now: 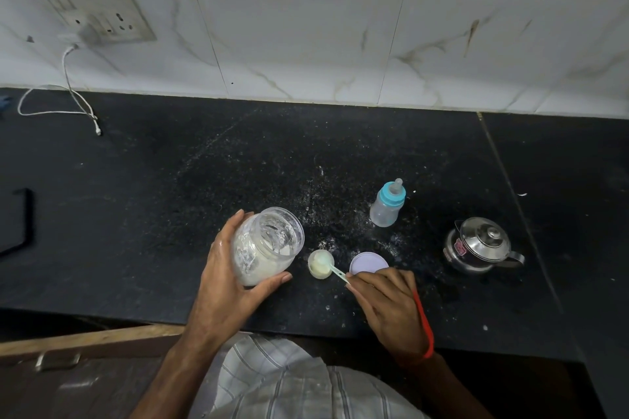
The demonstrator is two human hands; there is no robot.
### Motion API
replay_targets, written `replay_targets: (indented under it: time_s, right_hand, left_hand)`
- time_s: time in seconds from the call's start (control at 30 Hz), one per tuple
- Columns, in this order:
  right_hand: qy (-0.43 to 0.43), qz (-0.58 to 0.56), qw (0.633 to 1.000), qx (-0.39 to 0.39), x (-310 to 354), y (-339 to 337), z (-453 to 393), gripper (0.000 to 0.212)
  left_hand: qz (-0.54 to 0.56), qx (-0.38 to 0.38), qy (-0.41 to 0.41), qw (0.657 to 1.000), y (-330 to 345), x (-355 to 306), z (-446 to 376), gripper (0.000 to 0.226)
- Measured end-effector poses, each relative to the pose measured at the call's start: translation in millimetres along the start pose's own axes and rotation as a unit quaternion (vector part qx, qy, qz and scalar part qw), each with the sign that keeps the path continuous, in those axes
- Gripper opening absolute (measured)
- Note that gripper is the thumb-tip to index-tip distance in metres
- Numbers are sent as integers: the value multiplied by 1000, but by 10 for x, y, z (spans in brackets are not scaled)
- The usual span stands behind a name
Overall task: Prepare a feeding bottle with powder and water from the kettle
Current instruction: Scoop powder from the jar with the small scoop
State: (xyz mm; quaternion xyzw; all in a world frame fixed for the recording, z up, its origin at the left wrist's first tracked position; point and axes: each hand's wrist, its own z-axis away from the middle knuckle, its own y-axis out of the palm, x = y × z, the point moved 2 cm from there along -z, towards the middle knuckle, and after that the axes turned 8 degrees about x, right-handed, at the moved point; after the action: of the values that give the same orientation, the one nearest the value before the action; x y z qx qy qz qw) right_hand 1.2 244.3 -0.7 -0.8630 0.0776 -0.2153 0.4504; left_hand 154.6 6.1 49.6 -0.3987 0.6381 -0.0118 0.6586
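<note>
A black speckled stone counter [238, 160] is backed by a wall of white marbled tiles [306, 44], and white powder is scattered over the dark surface. The feeding bottle [387, 206] is taken here as the landmark: it stands upright on the counter, its blue collar and teat screwed on, its clear body apparently empty.

To the right of the bottle and slightly nearer the person, a small steel kettle [478, 247] is set down with its lid on, well apart from the bottle. Nearer the person than the bottle, a pale round lid [366, 262] lies flat on the counter. To the lower left of the bottle, a clear jar [263, 247] partly filled with white powder is held tilted, its open mouth turned toward the bottle; it is gripped by the left hand [228, 282], fingers curled behind it and thumb laid along its lower side. Between the jar and the lid, a pale green scoop [321, 264] heaped with powder is held by its handle, which is pinched in the fingertips of the right hand [388, 303]. A red band [425, 323] is worn at the right wrist.

Far to the left of the bottle, a switch plate [88, 7] is fixed to the wall, and a white cable [73, 95] trails from it onto the counter.
</note>
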Motion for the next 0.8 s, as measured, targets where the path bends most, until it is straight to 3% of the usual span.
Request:
replay_targets:
  time_s: [0.37, 0.5, 0.57, 0.63, 0.7, 0.8]
  right_hand:
    - [19, -20, 999, 16, -23, 42, -39, 24]
    - [139, -122, 983, 4, -2, 4, -73, 14]
    - [276, -249, 928, -13, -5, -28, -122, 16]
    - [381, -400, 833, -23, 9, -83, -220, 17]
    - [408, -485, 772, -46, 39, -185, -368, 13]
    - [400, -542, 738, -37, 119, -348, -588, 17]
  left_hand:
    - [3, 7, 1, 1000, 13, -50, -26, 114]
    - [7, 8, -6, 1000, 11, -19, -23, 115]
    - [9, 6, -8, 1000, 16, 8, -20, 115]
    - [1, 10, -12, 1000, 24, 33, -16, 116]
    - [-11, 20, -15, 1000, 37, 52, -13, 117]
    - [-17, 32, -19, 999, 69, 63, -12, 118]
